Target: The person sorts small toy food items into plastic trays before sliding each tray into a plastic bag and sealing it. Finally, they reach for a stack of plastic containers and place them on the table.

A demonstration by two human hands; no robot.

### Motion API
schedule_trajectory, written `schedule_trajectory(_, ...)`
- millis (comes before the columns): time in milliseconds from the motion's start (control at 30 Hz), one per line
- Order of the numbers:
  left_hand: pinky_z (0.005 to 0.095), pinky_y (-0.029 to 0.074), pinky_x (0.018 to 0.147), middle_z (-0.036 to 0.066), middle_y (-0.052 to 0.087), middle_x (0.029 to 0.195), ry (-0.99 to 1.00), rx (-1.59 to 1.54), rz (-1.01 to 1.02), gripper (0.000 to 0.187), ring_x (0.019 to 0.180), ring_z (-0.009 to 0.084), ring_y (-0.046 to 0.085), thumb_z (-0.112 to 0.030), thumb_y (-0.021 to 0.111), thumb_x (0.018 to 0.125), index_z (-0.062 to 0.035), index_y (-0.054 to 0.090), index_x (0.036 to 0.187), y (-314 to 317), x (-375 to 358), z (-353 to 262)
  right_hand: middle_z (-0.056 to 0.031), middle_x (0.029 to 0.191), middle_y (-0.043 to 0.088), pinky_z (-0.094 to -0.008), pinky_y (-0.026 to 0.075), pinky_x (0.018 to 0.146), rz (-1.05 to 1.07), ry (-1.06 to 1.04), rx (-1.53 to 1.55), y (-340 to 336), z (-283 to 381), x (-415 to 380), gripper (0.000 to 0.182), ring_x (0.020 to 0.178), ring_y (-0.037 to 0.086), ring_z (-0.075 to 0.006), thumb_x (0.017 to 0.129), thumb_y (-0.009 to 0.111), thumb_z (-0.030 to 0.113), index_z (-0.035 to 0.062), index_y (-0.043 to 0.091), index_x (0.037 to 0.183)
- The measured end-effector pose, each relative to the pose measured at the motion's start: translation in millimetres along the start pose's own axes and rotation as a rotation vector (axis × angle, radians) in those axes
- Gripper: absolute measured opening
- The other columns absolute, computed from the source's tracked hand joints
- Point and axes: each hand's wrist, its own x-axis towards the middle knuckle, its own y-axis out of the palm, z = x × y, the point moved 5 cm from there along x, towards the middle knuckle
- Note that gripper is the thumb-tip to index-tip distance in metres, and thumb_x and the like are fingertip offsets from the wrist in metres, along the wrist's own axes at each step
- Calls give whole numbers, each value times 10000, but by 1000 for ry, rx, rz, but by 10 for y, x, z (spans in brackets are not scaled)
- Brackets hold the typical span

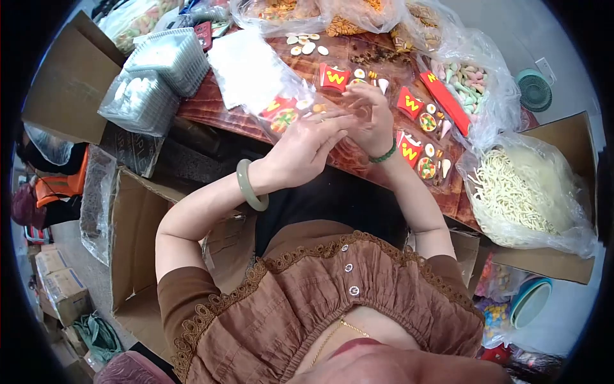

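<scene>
My left hand (306, 146), with a pale bangle at its wrist, reaches over the table's front edge. Its fingers are stretched toward my right hand (371, 121), which wears a green beaded bracelet and has its fingers raised and slightly curled. Between and beneath the hands lies clear plastic film; whether either hand grips it is hard to see. A clear packet with a red and yellow piece (279, 105) and a small round food-like piece (283, 120) is just beyond the hands. More red and yellow pieces (334, 77) lie behind them and to the right (409, 102).
Stacked clear trays (167, 61) and white plastic sheets (251, 67) are at the back left. Bags of small pieces line the back. A bag of cream-coloured strips (511, 192) sits in a box at right. Open cardboard boxes (137, 240) stand below the table.
</scene>
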Motion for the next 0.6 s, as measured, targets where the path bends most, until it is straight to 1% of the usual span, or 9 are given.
schedule_trajectory(67, 399, 493, 759, 227, 634, 971, 4, -30, -3, 260, 893, 371, 625, -39, 500, 896, 9, 572, 1141, -137, 48, -209, -126, 1081, 603, -337, 518, 775, 68, -117, -106, -29, 398, 272, 459, 936, 610, -271, 649, 818, 158, 72, 582, 1034)
schedule_trajectory(133, 365, 488, 736, 212, 644, 880, -187, -243, 106, 233, 819, 361, 621, -45, 507, 903, 17, 587, 1113, -272, 84, -344, -123, 1080, 612, -334, 516, 771, 133, -225, -224, -81, 713, 375, 436, 933, 612, -263, 652, 815, 153, 70, 599, 1022)
schedule_trajectory(167, 312, 478, 689, 165, 651, 819, -266, -263, 217, 228, 734, 257, 620, -68, 493, 934, 28, 590, 1115, -348, 83, -427, -125, 1084, 622, -321, 513, 782, 242, -190, -170, -88, 779, 364, 411, 957, 615, -238, 649, 818, 131, 49, 619, 999)
schedule_trajectory(200, 312, 478, 689, 165, 651, 819, -264, -267, 226, 228, 734, 257, 620, -68, 493, 934, 28, 590, 1115, -440, 96, -538, -126, 1087, 631, -308, 510, 793, 351, -150, -115, -88, 860, 333, 385, 981, 618, -212, 645, 821, 108, 29, 639, 976)
schedule_trajectory(267, 277, 465, 657, 100, 668, 837, -416, -583, 269, 248, 724, 133, 590, -99, 473, 965, 35, 583, 1142, -502, 63, -645, -120, 1019, 646, -307, 515, 768, 374, -29, 8, -121, 1031, 241, 291, 921, 635, -201, 683, 794, 70, 18, 661, 936)
schedule_trajectory(300, 264, 474, 667, 51, 680, 917, -366, -663, 238, 285, 751, 69, 567, -148, 438, 994, 19, 582, 1174, -478, 38, -615, -98, 947, 655, -294, 508, 733, 316, 75, 123, -130, 1053, 198, 256, 864, 633, -195, 701, 781, 69, 29, 662, 925)
schedule_trajectory(367, 263, 487, 711, 57, 673, 971, -462, -697, 248, 298, 795, 78, 582, -162, 431, 998, 23, 578, 1181, -500, -33, -527, -80, 850, 669, -259, 488, 659, 228, 198, 281, -95, 1093, 143, 158, 754, 625, -151, 769, 737, 82, 33, 677, 907)
schedule_trajectory(433, 280, 504, 854, 100, 646, 1088, -523, -835, 179, 331, 941, 125, 614, -183, 416, 1003, 39, 558, 1203, -413, -98, -358, -81, 824, 669, -255, 481, 634, 259, 237, 157, -70, 1006, 36, 128, 723, 620, -138, 792, 717, 92, 29, 681, 897)
schedule_trajectory(600, 316, 496, 902, 137, 615, 1148, -734, -1026, 167, 330, 1013, 175, 611, -173, 485, 976, 59, 541, 1204, -80, -519, 522, -46, 754, 655, -237, 457, 602, 312, 464, 3, 134, 442, -506, 97, 681, 577, -70, 864, 641, 73, -14, 676, 892)
